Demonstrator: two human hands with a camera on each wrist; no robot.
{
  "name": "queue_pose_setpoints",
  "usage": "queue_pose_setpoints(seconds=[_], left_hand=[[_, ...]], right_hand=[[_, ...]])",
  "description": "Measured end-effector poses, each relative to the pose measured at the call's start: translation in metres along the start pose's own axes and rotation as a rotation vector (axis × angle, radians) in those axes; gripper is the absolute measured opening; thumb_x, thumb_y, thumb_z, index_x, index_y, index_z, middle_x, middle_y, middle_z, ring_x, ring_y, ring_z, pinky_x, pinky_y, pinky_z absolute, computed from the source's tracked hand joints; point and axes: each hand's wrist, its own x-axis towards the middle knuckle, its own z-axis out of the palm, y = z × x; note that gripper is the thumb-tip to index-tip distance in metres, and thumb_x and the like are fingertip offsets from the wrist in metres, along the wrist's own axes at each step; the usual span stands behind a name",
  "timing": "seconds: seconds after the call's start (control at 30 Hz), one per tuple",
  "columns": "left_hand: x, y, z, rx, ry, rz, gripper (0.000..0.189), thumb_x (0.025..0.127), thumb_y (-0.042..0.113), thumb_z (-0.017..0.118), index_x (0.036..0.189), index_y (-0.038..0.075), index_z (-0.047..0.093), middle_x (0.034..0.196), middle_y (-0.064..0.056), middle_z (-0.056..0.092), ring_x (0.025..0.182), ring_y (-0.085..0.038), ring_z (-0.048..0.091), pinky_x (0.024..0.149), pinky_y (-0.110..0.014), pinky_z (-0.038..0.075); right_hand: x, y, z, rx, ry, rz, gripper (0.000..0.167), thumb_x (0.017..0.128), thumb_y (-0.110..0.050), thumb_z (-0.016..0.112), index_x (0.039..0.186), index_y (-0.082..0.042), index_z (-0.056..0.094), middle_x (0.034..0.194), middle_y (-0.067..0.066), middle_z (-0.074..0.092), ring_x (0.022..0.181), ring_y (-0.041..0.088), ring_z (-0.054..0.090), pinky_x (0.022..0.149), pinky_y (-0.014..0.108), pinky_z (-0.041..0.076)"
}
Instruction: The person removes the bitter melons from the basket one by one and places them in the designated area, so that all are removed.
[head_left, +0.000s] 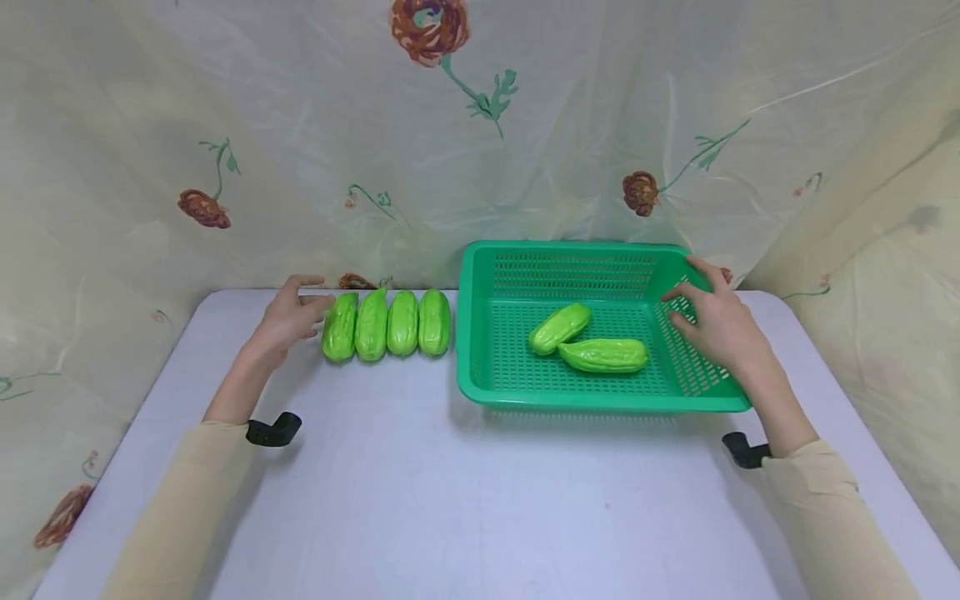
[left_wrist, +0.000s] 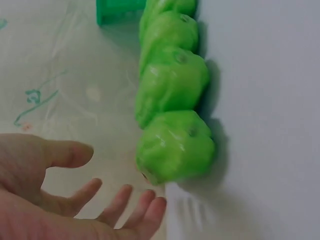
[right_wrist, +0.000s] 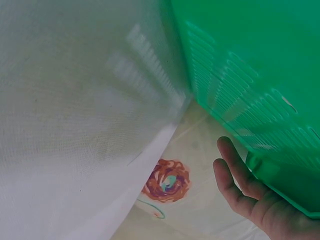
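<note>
A row of several glossy green bitter melons [head_left: 402, 323] lies side by side at the back left of the table. My left hand [head_left: 291, 315] is beside the leftmost bitter melon [left_wrist: 176, 147], its fingers spread and gripping nothing; in the left wrist view a gap shows between thumb and melon. Two more bitter melons, one tilted [head_left: 559, 328] and one lying crosswise [head_left: 604, 356], are inside a green plastic basket [head_left: 600, 402]. My right hand [head_left: 718, 323] is at the basket's right rim, fingers apart and loosely bent. In the right wrist view, two fingers [right_wrist: 231, 190] show outside the basket wall.
A white-covered table [head_left: 480, 500] carries everything. Behind it hangs a pale flowered curtain [head_left: 525, 167], which continues at both sides. Black wrist cameras are strapped to the left wrist [head_left: 274, 430] and the right wrist [head_left: 744, 451].
</note>
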Motion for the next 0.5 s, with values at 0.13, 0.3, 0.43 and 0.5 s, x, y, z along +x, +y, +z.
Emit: queue_pose_setpoints(seconds=[0.13,0.3,0.43,0.5], left_hand=[[0.001,0.012,0.003,-0.023,0.078,0.045,0.062,0.114,0.027,0.046,0.171,0.012,0.027,0.167,-0.028,0.043,0.149,-0.045,0.049,0.12,-0.057,0.05],[0.0,0.033,0.007,-0.055,0.114,0.114,0.057,0.113,0.027,0.049,0.167,0.012,0.037,0.163,-0.025,0.047,0.143,-0.041,0.054,0.118,-0.055,0.051],[-0.002,0.051,0.015,-0.085,0.123,0.151,0.051,0.113,0.025,0.053,0.162,0.015,0.045,0.161,-0.02,0.051,0.13,-0.033,0.063,0.109,-0.042,0.058],[-0.004,0.06,0.02,-0.108,0.127,0.166,0.048,0.113,0.022,0.053,0.16,0.016,0.048,0.16,-0.018,0.053,0.122,-0.027,0.066,0.1,-0.031,0.06]], right_hand=[[0.0,-0.001,0.0,0.003,-0.004,0.003,0.025,0.102,-0.01,0.07,0.126,-0.004,0.073,0.174,0.031,0.024,0.114,0.071,0.06,0.091,0.082,0.048],[0.001,-0.001,0.0,0.001,-0.003,0.001,0.025,0.102,-0.009,0.07,0.126,-0.003,0.073,0.173,0.031,0.025,0.116,0.071,0.06,0.092,0.083,0.047],[0.0,-0.001,-0.001,0.002,0.0,-0.001,0.024,0.102,-0.009,0.07,0.125,-0.004,0.073,0.173,0.031,0.025,0.118,0.071,0.059,0.093,0.083,0.047],[0.0,-0.001,-0.001,0.001,-0.001,0.0,0.024,0.102,-0.009,0.071,0.125,-0.003,0.073,0.173,0.031,0.025,0.117,0.071,0.059,0.093,0.083,0.047]])
